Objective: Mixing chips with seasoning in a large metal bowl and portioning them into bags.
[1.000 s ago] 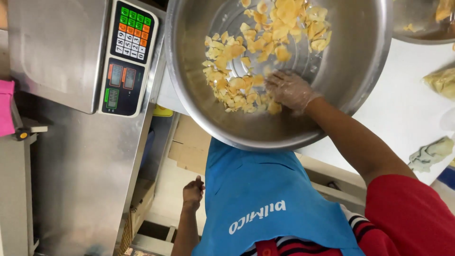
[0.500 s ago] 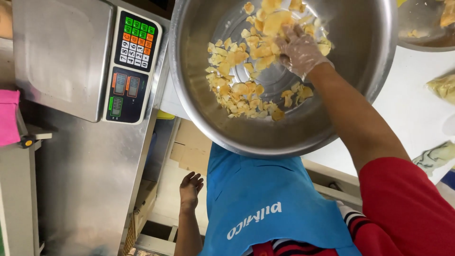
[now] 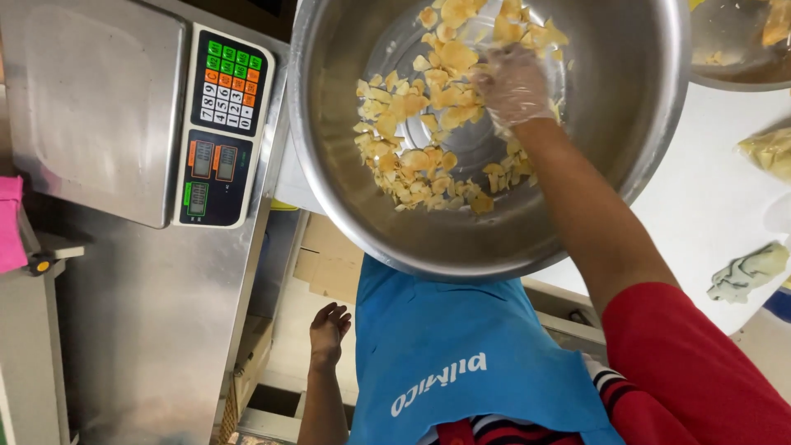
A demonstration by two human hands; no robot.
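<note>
At the steel counter, a gloved right hand (image 3: pixel 515 82) works among chips (image 3: pixel 428 124) in a big bowl (image 3: pixel 626 99).

The steel counter (image 3: pixel 148 313) runs down the left side, and the white table (image 3: pixel 700 206) lies to the right under the bowl's far edge. The bowl sits between them, its near rim above the person's blue apron (image 3: pixel 461 363). A scale (image 3: pixel 91 107) stands just left of the bowl, its keypad (image 3: pixel 231 74) facing the rim. The yellow chips lie spread across the bowl's bottom and up its far wall. The right hand, in a thin clear glove, rests on the upper chips with fingers curled loosely into them; whether it grips any I cannot tell. The left hand (image 3: pixel 328 330) hangs bare by the apron, fingers loosely apart, holding nothing. A crumpled rag (image 3: pixel 746 272) lies on the table.
</note>
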